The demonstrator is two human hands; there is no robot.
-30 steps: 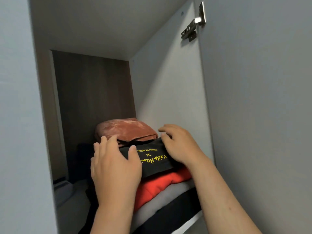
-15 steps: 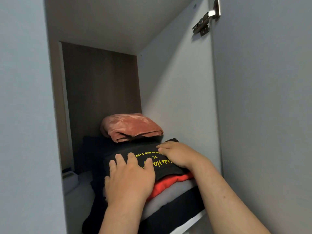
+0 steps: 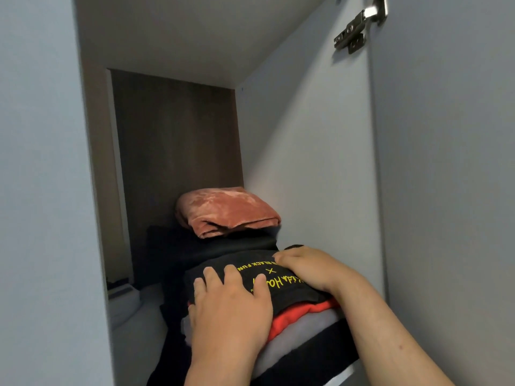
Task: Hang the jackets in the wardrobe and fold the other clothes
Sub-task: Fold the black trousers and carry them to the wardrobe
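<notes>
Top compartment of the wardrobe. The door stands open on the right, with its hinge up at the top edge. The back panel is dark wood.

A stack of folded clothes sits at the front of the shelf, close to the right side wall. Layers from the top down:
- black T-shirt with yellow print, lettering upside down from here
- red garment
- grey garment
- black garment at the bottom

Left hand: palm down on the front-left part of the T-shirt. Its fingers are straight and slightly spread, flat on the cloth. The heel of the hand covers the stack's front edge. It grips nothing.

Right hand: on the right rear part of the same shirt. Its fingers are bent, with the tips on the fabric near the far edge. The thumb is hidden and no pinch is visible. The two hands are apart, with the print between them.

Behind the stack is a second pile. Dark folded clothes carry a rust-coloured velvety folded piece on top, just beside the right wall. The T-shirt's far edge meets this rear pile, and I can't tell whether there is a gap.

Low on the left of the shelf there is a pale object, too dark to identify.
</notes>
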